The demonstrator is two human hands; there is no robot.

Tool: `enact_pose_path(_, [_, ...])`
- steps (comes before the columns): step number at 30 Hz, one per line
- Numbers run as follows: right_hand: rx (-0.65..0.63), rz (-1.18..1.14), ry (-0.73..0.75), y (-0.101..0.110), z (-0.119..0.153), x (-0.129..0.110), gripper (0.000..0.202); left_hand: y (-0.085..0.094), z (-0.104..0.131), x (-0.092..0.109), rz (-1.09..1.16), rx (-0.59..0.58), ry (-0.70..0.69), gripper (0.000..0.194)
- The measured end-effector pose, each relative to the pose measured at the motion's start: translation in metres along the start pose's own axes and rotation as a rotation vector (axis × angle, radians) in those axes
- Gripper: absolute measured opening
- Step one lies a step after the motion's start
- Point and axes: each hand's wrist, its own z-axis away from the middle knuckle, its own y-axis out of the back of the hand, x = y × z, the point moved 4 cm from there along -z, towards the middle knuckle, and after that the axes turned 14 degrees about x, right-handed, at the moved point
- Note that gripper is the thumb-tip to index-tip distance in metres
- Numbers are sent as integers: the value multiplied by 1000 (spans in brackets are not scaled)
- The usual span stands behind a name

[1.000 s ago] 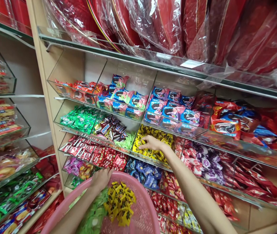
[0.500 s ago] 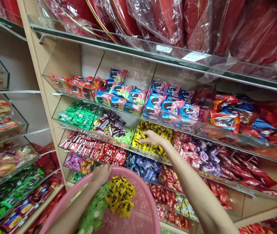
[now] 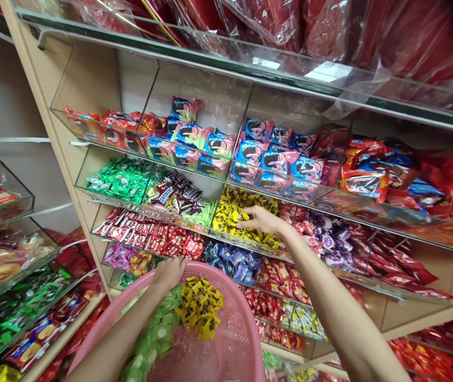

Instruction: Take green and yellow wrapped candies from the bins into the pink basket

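Observation:
My left hand (image 3: 172, 270) is closed over the far rim of a pink plastic basket (image 3: 246, 313). Inside the basket lie a heap of yellow wrapped candies (image 3: 201, 307) and a pile of green wrapped candies (image 3: 156, 337). My right hand (image 3: 264, 220) reaches into a clear shelf bin of matching yellow candies (image 3: 230, 209). Its thumb and fingers are apart, just over the candies, and I see nothing held between them. Whether the fingertips touch the candies is hard to tell.
Left of the yellow bin are Snickers bars (image 3: 170, 192) and green packets (image 3: 118, 180). Blue cookie packs (image 3: 252, 151) sit on the shelf above. Below are blue wrapped candies (image 3: 234, 262). A glass shelf edge (image 3: 218, 66) crosses above; another rack stands at left.
My right hand has shifted slightly right over the yellow candies, its fingers still apart. My left hand keeps its hold on the basket rim. The camera view has moved a little.

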Motion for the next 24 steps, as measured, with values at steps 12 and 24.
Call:
enact_pose_path(12, [-58, 91, -11, -84, 72, -54, 30, 0, -4, -1, -50, 7, -2, 62])
enact_pose_path(24, [-169, 466, -202, -155, 103, -55, 21, 5, -1, 1, -34, -17, 2, 61])
